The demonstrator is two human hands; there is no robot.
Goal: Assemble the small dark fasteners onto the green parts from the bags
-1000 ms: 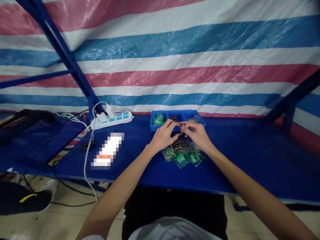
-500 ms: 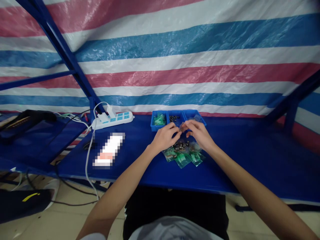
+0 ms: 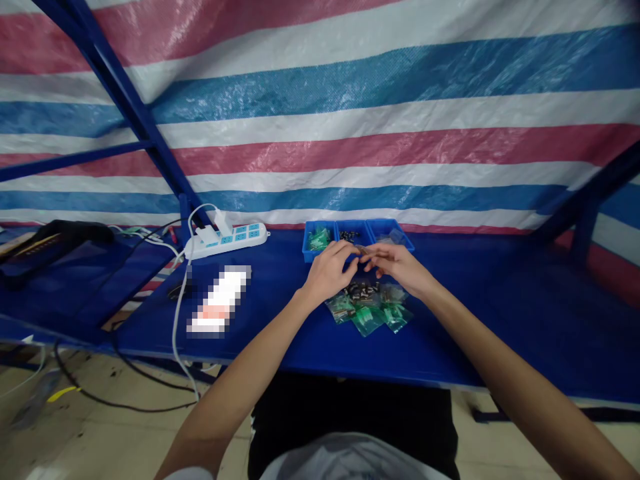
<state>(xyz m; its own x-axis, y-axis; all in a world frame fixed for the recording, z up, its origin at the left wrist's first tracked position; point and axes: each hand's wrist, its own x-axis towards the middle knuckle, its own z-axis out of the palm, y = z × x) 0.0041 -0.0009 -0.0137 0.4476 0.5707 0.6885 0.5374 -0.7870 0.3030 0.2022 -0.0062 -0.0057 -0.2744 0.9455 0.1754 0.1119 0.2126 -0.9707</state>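
My left hand is closed at the fingertips, pinching what looks like a small clear plastic bag, largely hidden by the fingers. Against it, from the right, my right hand has its fingers bent around the same bag. Both hands hover just in front of a blue three-part bin. Below them on the table lie a pile of small dark and metallic cylindrical parts and several small zip bags with green contents. Another clear bag rests under my right wrist.
The bin's left part holds green bags, its middle part small dark pieces, its right part clear bags. On the blue table, a white power strip and a blurred-out bright rectangle lie left, with a white cable.
My right hand has turned flatter and its fingers have come closer to my left fingertips, covering more of the bag. At lower left, another person's leg and shoe have gone from view.
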